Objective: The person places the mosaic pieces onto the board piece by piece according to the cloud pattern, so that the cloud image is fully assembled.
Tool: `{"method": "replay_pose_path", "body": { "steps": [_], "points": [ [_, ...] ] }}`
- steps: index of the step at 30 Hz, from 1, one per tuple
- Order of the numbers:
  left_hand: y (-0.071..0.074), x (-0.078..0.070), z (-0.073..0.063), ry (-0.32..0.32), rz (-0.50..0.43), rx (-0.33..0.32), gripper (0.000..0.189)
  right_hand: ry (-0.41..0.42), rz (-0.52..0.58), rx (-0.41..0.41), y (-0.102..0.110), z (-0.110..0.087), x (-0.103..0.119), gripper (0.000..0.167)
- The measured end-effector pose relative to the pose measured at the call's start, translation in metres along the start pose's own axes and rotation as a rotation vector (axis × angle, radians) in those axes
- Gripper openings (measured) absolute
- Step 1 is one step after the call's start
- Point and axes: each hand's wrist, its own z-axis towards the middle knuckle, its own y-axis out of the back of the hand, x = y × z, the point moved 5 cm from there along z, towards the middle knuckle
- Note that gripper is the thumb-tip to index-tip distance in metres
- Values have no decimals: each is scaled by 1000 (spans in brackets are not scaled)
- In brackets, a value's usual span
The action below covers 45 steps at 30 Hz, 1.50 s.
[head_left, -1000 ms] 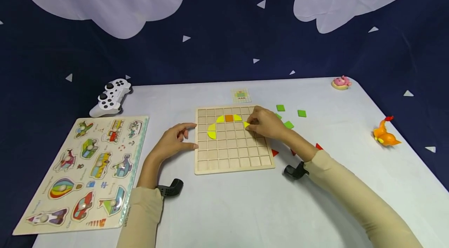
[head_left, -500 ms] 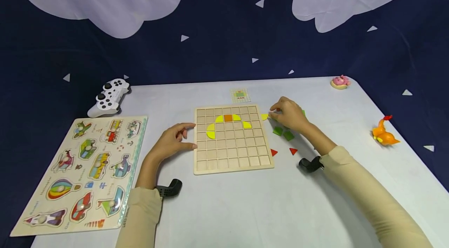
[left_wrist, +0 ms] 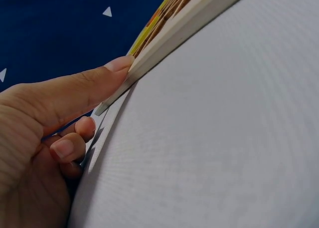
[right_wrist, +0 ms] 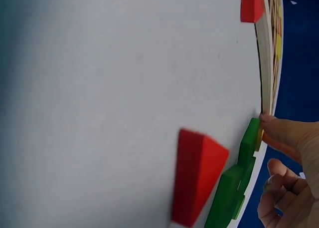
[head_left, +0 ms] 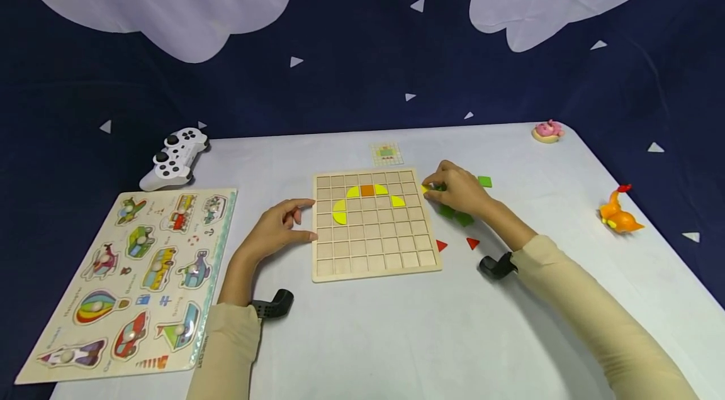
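In the head view a wooden grid board [head_left: 376, 227] lies mid-table. Set in its upper cells are several yellow quarter-round tiles and an orange square tile [head_left: 367, 190]. My left hand [head_left: 272, 224] touches the board's left edge with thumb and index finger spread along it; the other fingers bend inward. Just off the right edge, my right hand [head_left: 459, 187] pinches a yellow quarter-round tile [head_left: 425, 188] between thumb and fingers, largely covering it. Green square tiles [head_left: 464, 219] lie under and beside that hand. Two red triangle tiles [head_left: 472, 243] are nearer the front.
A small pattern card [head_left: 386, 153] lies behind the board. On the left are a peg puzzle [head_left: 144, 280] and a white game controller [head_left: 178, 156]. An orange bird-like toy [head_left: 620, 214] and a pink figure [head_left: 547, 131] stand toward the right edge. Dark cloth hangs behind.
My right hand left a yellow quarter-round tile in the board's right part, moved right to another one, and has come slightly back toward the board with it. The left hand stayed at the edge.
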Motion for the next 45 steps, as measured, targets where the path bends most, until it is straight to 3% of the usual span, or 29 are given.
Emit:
{"method": "replay_pose_path", "body": {
  "steps": [45],
  "points": [
    [-1,0,1,-6,-18,6,68,130,-15,4,-1,-8,0,24]
  ]
}}
